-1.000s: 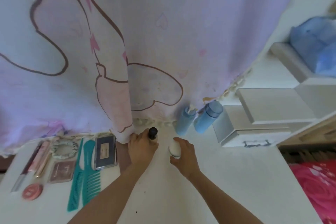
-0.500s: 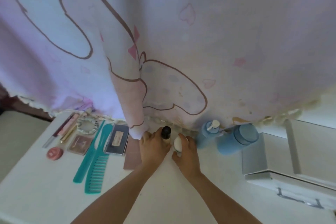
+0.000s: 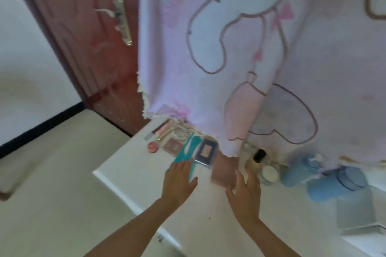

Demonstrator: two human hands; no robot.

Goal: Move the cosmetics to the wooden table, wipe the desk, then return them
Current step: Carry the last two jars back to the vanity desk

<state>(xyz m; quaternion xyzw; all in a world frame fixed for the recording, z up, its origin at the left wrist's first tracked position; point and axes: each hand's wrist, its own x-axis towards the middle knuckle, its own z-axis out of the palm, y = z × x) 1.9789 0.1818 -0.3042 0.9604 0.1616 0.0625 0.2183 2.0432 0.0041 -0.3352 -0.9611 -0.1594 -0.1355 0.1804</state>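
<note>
- The cosmetics sit in a row along the far edge of the white table [image 3: 129, 175], partly under the hem of a hanging lilac cartoon-print cloth [image 3: 208, 89].
- The left hand [image 3: 180, 179] lies flat on the two teal plastic combs [image 3: 186, 150], fingers [image 3: 183, 165] straight and slightly spread, gripping nothing.
- The right hand [image 3: 246, 192] is loosely extended and holds nothing. Its fingers [image 3: 240, 175] are at the near edge of a flat brown-pink rectangular palette [image 3: 223, 169]; blur hides whether they touch it.
- The combs, this palette and the dark-framed clear-cased compact [image 3: 205, 152] look light, stiff and thin. They are probably best pinched by a long edge after sliding them free.
- The glass foundation bottle with a black cap [image 3: 255, 159] is likely heavier, smooth and breakable, so it should be taken round the body, not the cap. Beige liquid fills most of it.
- The round white lidded jar [image 3: 269, 173] is closed, so its contents are hidden.
- The pale blue pump bottle [image 3: 300, 171] and the blue lidded bottle [image 3: 334, 185] are too blurred to show how full they are.
</note>
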